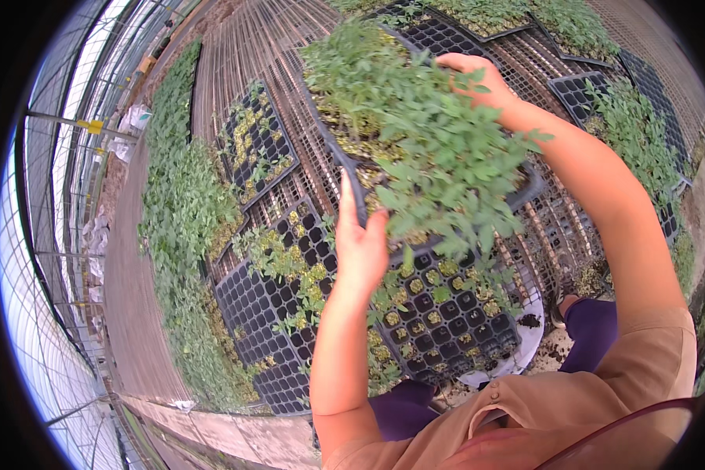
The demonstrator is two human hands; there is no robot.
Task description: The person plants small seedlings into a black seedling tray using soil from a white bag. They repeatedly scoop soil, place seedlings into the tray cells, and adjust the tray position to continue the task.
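Observation:
Both my hands hold a black plastic seedling tray point(323, 126) thick with leafy green seedlings point(429, 129). My left hand point(361, 241) grips its near left rim, thumb on the inner side and fingers along the outside. At the far right edge, my right hand point(476, 76) has hold of the rim, its fingertips partly hidden by leaves. The held tray looks tilted above the mesh bench. Just below it, nearer my body, lies another black cell tray point(440, 320) with sparse seedlings and many bare cells.
Partly filled cell trays point(258, 147) and mostly bare ones point(258, 311) lie on the mesh bench point(258, 41) to the left. Dense seedlings point(182, 194) line the bench's left side. More planted trays point(628, 129) stand at the right. A white sheet point(529, 346) lies by my legs.

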